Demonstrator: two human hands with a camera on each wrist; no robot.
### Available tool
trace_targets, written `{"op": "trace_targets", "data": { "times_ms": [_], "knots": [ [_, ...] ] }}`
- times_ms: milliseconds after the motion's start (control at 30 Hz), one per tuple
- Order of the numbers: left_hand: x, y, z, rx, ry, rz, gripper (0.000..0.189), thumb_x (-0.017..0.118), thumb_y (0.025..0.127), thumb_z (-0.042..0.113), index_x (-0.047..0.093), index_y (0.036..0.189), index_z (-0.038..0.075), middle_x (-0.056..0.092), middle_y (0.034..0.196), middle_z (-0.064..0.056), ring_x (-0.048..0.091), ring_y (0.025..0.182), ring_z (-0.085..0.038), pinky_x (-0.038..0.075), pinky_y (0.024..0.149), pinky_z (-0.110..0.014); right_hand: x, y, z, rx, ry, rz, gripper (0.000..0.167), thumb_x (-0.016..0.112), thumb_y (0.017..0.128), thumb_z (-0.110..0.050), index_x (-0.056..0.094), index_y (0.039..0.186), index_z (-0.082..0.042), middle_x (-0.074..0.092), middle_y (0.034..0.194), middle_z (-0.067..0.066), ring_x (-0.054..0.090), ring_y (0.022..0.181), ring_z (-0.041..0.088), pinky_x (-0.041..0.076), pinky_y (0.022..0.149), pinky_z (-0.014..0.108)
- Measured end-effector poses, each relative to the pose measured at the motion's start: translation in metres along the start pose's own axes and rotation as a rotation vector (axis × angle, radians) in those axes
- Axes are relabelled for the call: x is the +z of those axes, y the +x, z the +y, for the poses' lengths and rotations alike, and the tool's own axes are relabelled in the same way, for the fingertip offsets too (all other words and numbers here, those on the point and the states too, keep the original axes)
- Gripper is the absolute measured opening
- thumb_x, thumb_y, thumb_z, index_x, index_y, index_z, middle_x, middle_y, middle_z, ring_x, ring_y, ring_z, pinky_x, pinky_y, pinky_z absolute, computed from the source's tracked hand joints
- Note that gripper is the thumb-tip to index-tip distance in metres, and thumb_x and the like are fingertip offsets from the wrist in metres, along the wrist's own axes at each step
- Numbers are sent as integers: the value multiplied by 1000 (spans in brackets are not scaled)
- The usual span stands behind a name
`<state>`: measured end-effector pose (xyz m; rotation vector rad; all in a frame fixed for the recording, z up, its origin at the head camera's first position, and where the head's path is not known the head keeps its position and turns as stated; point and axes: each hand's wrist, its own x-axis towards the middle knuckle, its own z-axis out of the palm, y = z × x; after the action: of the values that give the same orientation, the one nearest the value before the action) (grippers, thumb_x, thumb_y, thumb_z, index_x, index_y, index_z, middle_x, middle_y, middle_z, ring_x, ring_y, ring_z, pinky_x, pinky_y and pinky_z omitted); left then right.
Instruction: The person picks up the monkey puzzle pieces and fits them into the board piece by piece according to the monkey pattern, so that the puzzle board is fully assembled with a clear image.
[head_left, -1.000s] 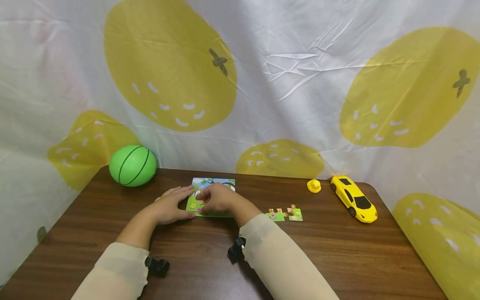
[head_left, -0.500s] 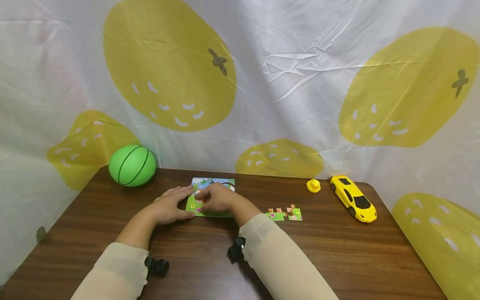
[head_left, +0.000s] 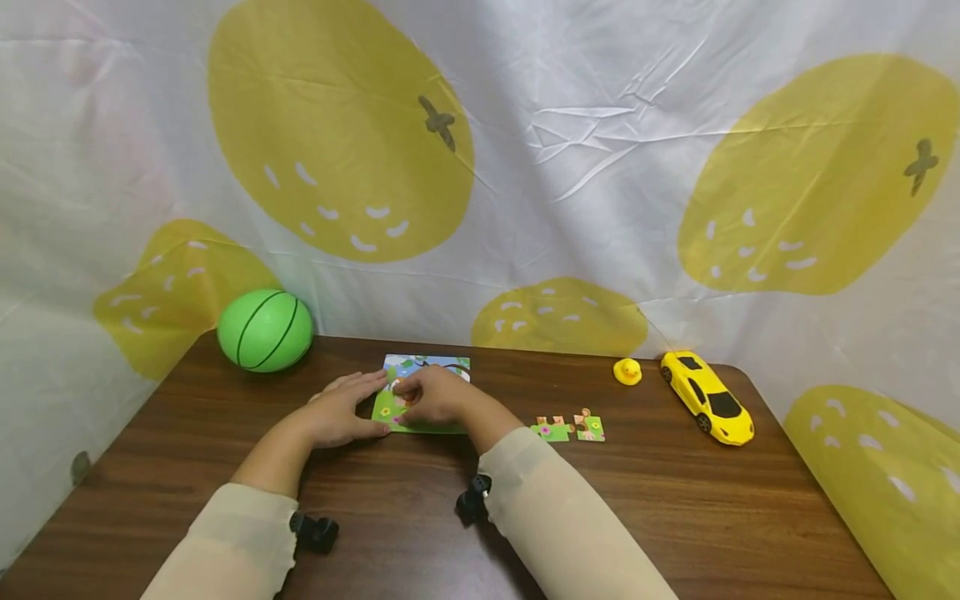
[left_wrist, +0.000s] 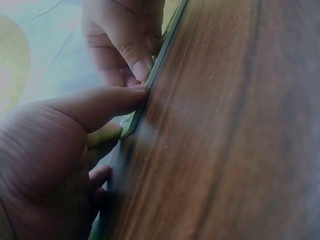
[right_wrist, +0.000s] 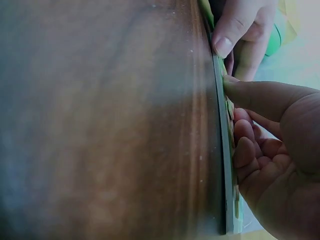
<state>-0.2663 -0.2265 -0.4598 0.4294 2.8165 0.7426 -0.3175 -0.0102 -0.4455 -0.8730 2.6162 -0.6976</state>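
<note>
A flat puzzle board [head_left: 438, 361] with a blue and green picture lies near the back of the table. My left hand [head_left: 335, 414] rests along its left side, fingers extended, thumb at the front left corner; in the left wrist view the thumb presses on the edge. My right hand [head_left: 437, 396] is bent over the board. Its thumb and index finger are set around a puzzle piece [head_left: 402, 402] near the left front, mostly hidden by the hand. In the right wrist view the right thumb [right_wrist: 250, 95] touches the board's edge and the other fingers curl over its surface.
To the right of the board lie two loose puzzle pieces [head_left: 552, 430] on the brown table [head_left: 637, 517]. Farther right are a yellow rubber duck [head_left: 627, 372] and a yellow toy car [head_left: 707, 398]. A green ball [head_left: 265, 331] sits at the back left, before a patterned curtain [head_left: 555, 208].
</note>
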Motion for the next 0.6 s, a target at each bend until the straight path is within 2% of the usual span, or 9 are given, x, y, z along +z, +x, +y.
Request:
{"op": "trace_targets", "data": {
  "times_ms": [100, 300, 600],
  "knots": [
    [0, 0, 0, 3, 2, 0, 91, 78, 92, 53, 40, 167, 17, 34, 176, -10, 23, 164, -47, 21, 119, -85, 1, -1, 0, 10, 6, 14, 53, 91, 87, -30, 76, 135, -16, 80, 114, -1, 70, 102, 9, 57, 92, 25],
    [0, -1, -1, 4, 6, -4, 91, 78, 93, 53, 40, 167, 18, 33, 177, -9, 22, 164, -46, 21, 119, -85, 0, 0, -1, 28, 16, -13, 51, 90, 88, -31, 77, 136, -17, 80, 113, -2, 68, 99, 7, 57, 91, 25],
    [-1, -1, 1, 6, 4, -3, 91, 77, 93, 53, 40, 167, 17, 34, 177, -10, 22, 164, -47, 22, 118, -85, 1, 1, -3, 5, -18, -8, 46, 87, 92, -28, 77, 135, -17, 82, 110, 0, 67, 91, 5, 56, 85, 23]
  ]
}}
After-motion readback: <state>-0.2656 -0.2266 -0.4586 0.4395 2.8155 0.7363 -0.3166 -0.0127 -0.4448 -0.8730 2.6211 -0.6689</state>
